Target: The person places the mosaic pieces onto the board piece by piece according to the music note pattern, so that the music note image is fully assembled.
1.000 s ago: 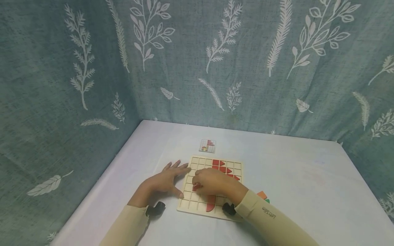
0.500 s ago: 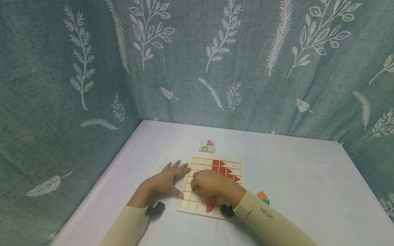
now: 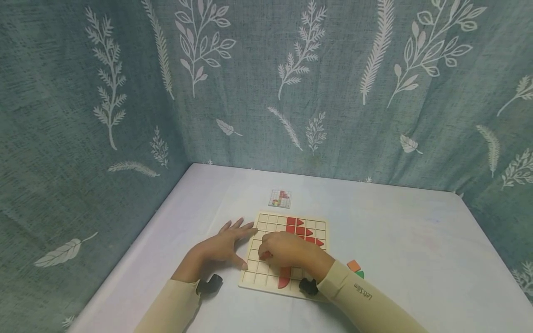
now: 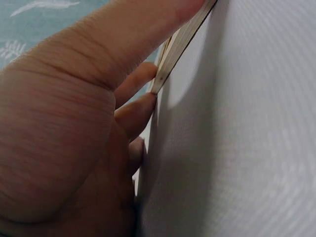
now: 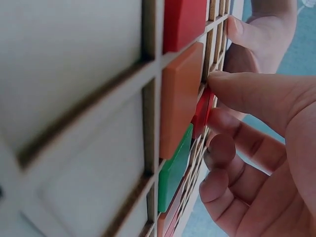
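Note:
A wooden grid board (image 3: 260, 278) lies on the table. My right hand (image 3: 285, 248) is over its middle, pinching a small red piece (image 5: 201, 114) between thumb and index finger, low at the grid. Beside it in the right wrist view are an orange piece (image 5: 180, 98), a green piece (image 5: 174, 173) and another red piece (image 5: 183, 22), all on the board. In the head view, a red quarter-round piece (image 3: 284, 282) lies near the front edge. My left hand (image 3: 222, 245) touches the board's left edge with thumb and spread fingertips; its wooden side (image 4: 180, 44) shows in the left wrist view.
Behind the board lies a small pattern card (image 3: 281, 199) with a printed grid. A loose orange piece (image 3: 354, 265) and a green piece (image 3: 360, 274) lie right of the board, near my right sleeve. A patterned curtain (image 3: 266, 92) stands behind the white table (image 3: 395, 222).
My right hand has shifted slightly left on the board and covers more of the red piece. The loose orange and green pieces show more beside the sleeve. My left hand stays put.

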`<state>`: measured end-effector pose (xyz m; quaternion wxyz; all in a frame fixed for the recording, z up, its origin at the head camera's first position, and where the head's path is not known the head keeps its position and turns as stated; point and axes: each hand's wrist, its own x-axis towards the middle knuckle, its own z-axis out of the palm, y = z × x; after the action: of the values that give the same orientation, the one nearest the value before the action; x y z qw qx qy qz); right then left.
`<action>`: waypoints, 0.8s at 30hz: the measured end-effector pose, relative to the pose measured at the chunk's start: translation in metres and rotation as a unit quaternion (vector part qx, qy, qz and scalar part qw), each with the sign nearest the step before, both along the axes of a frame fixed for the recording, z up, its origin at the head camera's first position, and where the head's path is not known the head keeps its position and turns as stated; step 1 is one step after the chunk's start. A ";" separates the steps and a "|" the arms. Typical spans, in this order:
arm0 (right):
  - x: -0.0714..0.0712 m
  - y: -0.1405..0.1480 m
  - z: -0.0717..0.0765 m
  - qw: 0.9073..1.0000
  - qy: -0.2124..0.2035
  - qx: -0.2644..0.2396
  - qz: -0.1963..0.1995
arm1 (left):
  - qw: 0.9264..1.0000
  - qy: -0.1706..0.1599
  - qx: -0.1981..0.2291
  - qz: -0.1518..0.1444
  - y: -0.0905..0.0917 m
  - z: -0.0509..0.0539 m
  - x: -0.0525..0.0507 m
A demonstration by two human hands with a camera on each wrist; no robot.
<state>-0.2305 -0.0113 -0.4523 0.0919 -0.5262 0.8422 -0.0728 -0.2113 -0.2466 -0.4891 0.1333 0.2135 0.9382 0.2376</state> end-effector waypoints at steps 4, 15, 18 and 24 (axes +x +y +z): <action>0.000 0.001 0.000 1.000 -0.008 -0.009 -0.005 | 1.000 0.003 0.001 -0.001 0.000 0.001 0.000; -0.004 0.023 0.002 0.997 -0.044 -0.046 -0.033 | 1.000 0.007 0.002 -0.004 -0.001 0.001 0.001; -0.005 0.033 0.003 0.998 -0.031 -0.043 -0.038 | 1.000 0.007 0.008 0.001 0.000 0.000 0.001; -0.004 0.056 0.005 0.998 -0.007 -0.040 -0.041 | 1.000 0.006 0.014 0.012 0.002 -0.001 0.002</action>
<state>-0.2342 0.0451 -0.4469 0.0737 -0.4941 0.8588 -0.1133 -0.2089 -0.2449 -0.4899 0.1220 0.2059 0.9380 0.2509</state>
